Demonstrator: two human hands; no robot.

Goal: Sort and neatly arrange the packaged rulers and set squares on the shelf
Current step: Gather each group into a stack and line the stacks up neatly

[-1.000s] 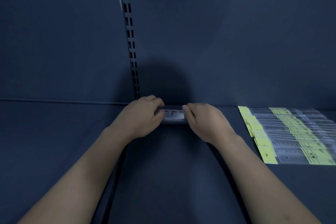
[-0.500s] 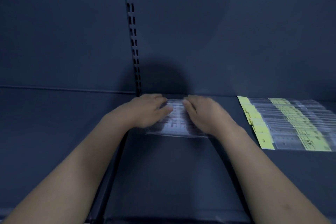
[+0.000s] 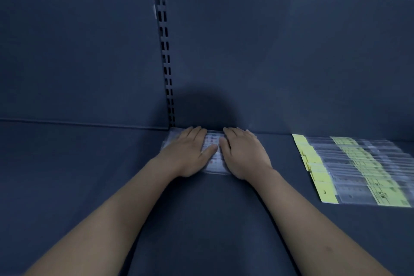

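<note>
Hands: left hand (image 3: 188, 151) and right hand (image 3: 243, 152) flat on clear packets (image 3: 212, 152), nothing gripped.
Risk: packets skewed by uneven pressure.

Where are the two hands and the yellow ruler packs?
left hand (image 3: 188, 152): head view, back of the hand.
right hand (image 3: 243, 152): head view, back of the hand.
yellow ruler packs (image 3: 360, 163): head view, middle yellow label strip.

Left hand (image 3: 189, 152) and right hand (image 3: 243, 152) press flat on clear packets (image 3: 212, 154).
</note>
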